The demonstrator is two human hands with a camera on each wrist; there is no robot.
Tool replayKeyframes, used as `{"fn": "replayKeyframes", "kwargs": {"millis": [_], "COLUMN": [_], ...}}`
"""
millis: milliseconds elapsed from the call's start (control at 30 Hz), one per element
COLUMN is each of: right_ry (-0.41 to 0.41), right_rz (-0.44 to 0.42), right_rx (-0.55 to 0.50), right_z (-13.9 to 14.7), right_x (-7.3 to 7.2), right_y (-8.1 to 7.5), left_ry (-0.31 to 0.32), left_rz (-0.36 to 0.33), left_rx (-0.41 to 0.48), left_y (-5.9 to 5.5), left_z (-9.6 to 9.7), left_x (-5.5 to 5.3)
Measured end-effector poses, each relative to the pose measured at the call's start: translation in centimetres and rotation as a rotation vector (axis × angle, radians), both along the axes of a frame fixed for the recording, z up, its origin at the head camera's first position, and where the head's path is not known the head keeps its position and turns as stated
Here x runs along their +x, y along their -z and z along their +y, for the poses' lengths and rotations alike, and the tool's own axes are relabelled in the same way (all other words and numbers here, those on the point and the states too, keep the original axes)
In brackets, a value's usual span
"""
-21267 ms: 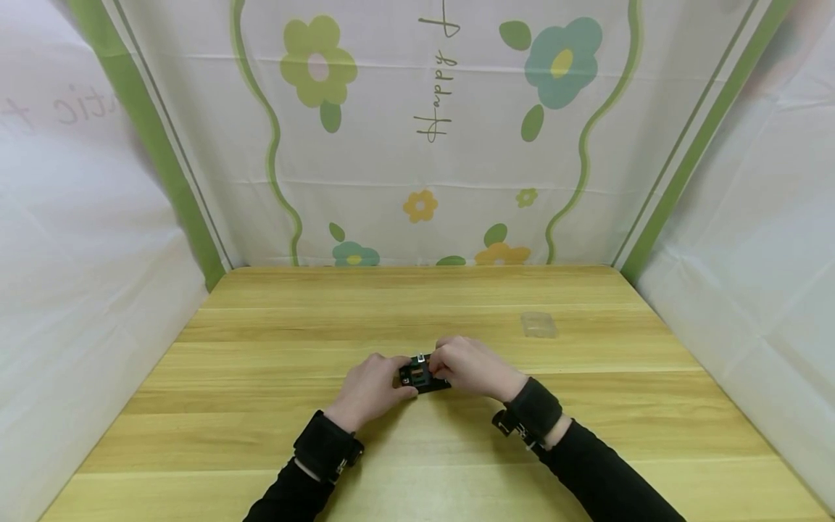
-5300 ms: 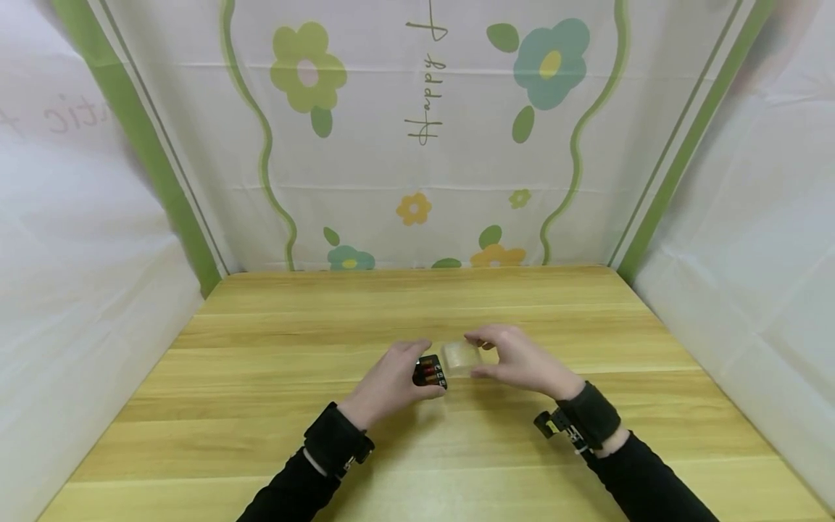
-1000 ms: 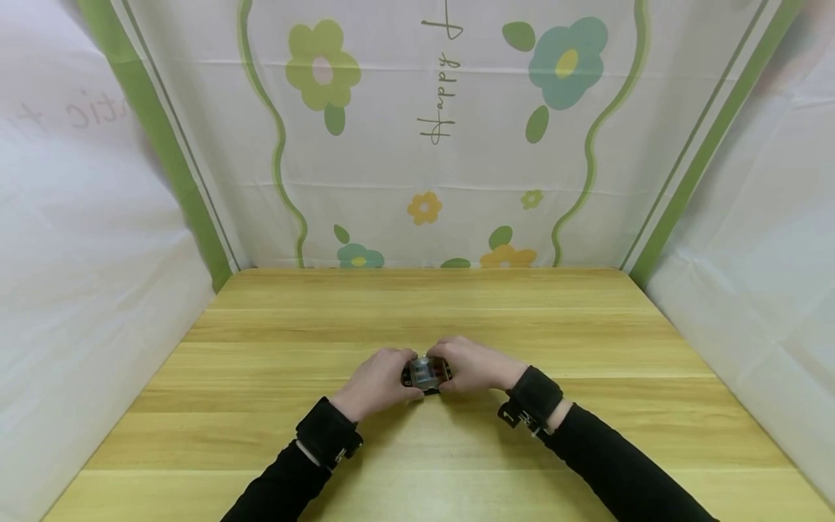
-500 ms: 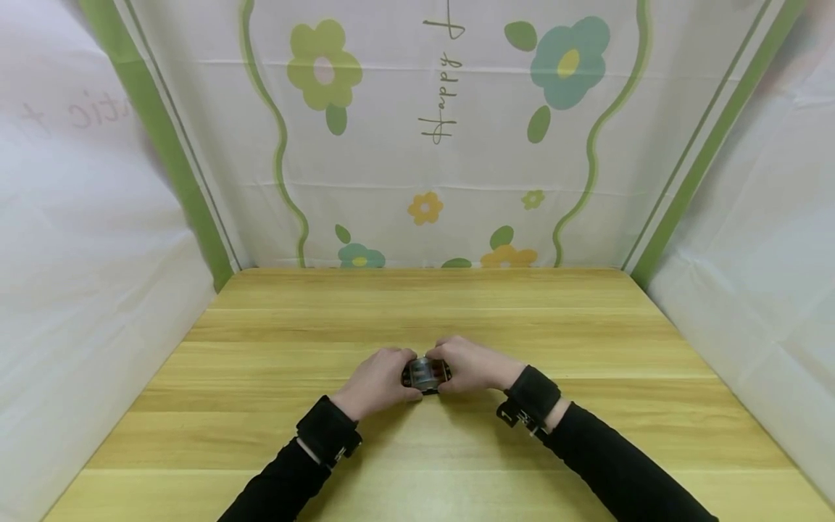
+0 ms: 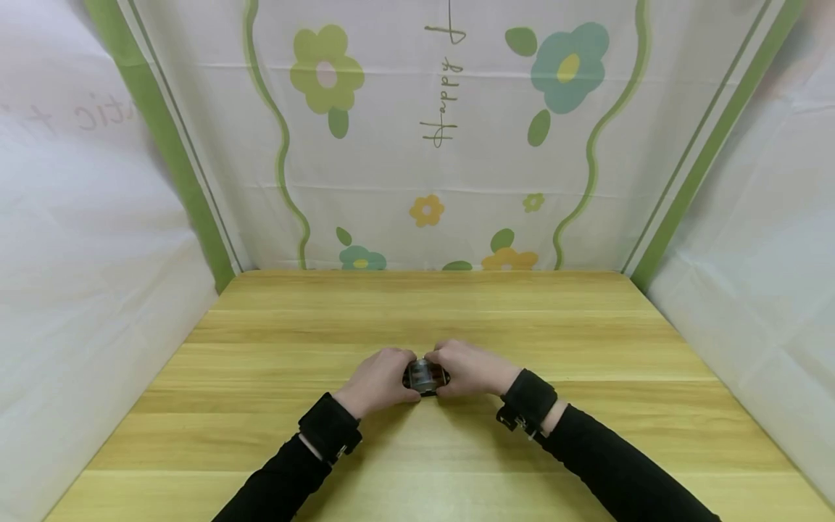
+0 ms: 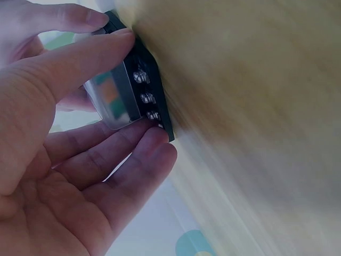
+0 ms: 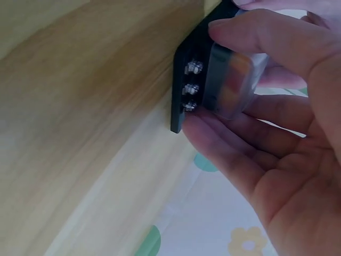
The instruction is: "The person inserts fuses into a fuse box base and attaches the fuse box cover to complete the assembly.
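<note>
A small black electrical block (image 5: pixel 428 394) rests near the middle of the table, between both hands. Over its top sits a clear plastic cover (image 5: pixel 424 373), with orange and green parts showing through it. My left hand (image 5: pixel 380 380) grips the left end with thumb and fingers; a row of metal screw terminals (image 6: pixel 147 98) shows there in the left wrist view. The right end is held likewise by my right hand (image 5: pixel 474 368). Its own screw terminals (image 7: pixel 191 88) appear in the right wrist view. Whether the cover is fully seated cannot be told.
A wooden table (image 5: pixel 417 464) stretches out around the hands. White curtain walls (image 5: pixel 417 163) with flower prints rise at the back and both sides. Each wrist wears a black strap (image 5: pixel 329 426) with a small camera.
The clear cover, earlier lying apart at the back right, was brought by the right hand onto the block. Both hands now hold the block's ends; in the last second they have barely moved.
</note>
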State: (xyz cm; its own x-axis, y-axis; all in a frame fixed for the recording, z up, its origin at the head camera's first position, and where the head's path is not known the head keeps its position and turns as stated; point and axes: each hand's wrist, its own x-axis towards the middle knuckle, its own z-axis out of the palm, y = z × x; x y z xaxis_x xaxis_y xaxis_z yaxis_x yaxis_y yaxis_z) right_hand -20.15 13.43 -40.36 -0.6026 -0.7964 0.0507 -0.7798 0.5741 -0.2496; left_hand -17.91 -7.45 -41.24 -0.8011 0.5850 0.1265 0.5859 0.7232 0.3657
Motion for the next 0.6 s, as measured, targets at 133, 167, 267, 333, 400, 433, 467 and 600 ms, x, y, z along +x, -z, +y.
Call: {"fn": "replayKeyframes", "kwargs": {"millis": [133,167,267,333,400,433,467,600], "right_ry": [0.000,0.005,0.014,0.016,0.013,0.010,0.008,0.000], "right_rz": [0.011,0.010,0.008,0.004,-0.001,-0.002,-0.002,-0.012], "right_rx": [-0.002,-0.004,-0.001,0.000,-0.003,-0.005,-0.007,-0.014], "right_z": [0.04,0.07,0.21,0.31,0.42,0.46,0.51,0.66], "right_x": [0.04,0.07,0.15,0.18,0.19,0.17,0.17,0.20], "right_y": [0.20,0.22,0.31,0.40,0.49,0.53,0.55,0.41], "left_ry": [0.005,0.006,0.009,0.010,0.010,0.011,0.012,0.017], "left_rz": [-0.008,-0.010,-0.013,-0.015,-0.019,-0.022,-0.023,-0.028], "left_rx": [0.000,0.001,-0.005,-0.008,-0.008,-0.008,-0.008,-0.013], "left_y": [-0.01,-0.01,-0.01,0.01,-0.01,-0.05,-0.07,-0.23], "left_z": [0.11,0.11,0.11,0.12,0.17,0.21,0.25,0.38], "left_x": [-0.16,-0.17,-0.14,-0.13,-0.10,-0.10,-0.10,-0.11]}}
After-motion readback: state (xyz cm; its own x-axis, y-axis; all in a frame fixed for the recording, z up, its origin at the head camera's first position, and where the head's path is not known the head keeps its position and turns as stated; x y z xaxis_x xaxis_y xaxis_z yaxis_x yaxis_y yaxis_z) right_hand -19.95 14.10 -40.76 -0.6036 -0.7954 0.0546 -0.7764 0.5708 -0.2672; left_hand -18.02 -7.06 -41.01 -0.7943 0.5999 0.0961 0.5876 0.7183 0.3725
